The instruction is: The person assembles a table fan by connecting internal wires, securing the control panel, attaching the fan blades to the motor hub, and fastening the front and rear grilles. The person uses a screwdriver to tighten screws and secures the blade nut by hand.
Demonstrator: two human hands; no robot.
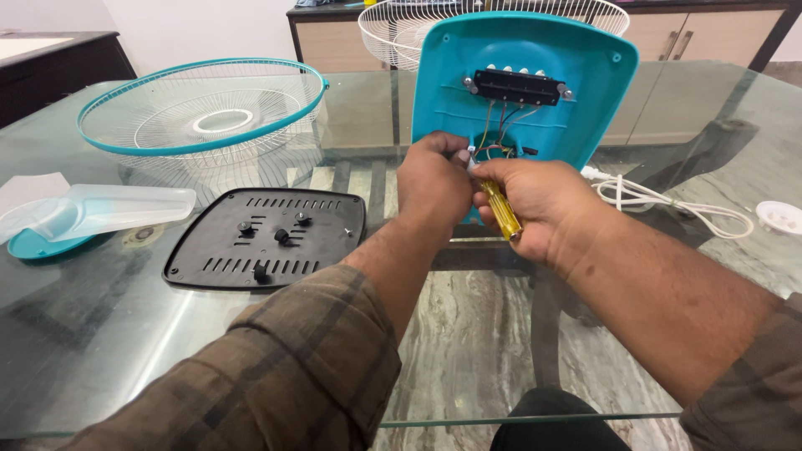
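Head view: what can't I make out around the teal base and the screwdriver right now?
- Screwdriver tip: head view, hidden behind the left hand and right hand.
- Where the wires end: covered by both hands.
- Lower edge of the teal fan base: blocked by the hands.
- Small parts on the black cover plate: too small to tell.
- White grille behind the base: cut off by the top edge.

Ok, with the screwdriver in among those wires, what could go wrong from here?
The screwdriver tip sits by thin wires in the teal base; a slip might nick or pull one loose. The base stands tilted on the glass table, steadied by the left hand, so it could slide. Screws may roll away unseen.
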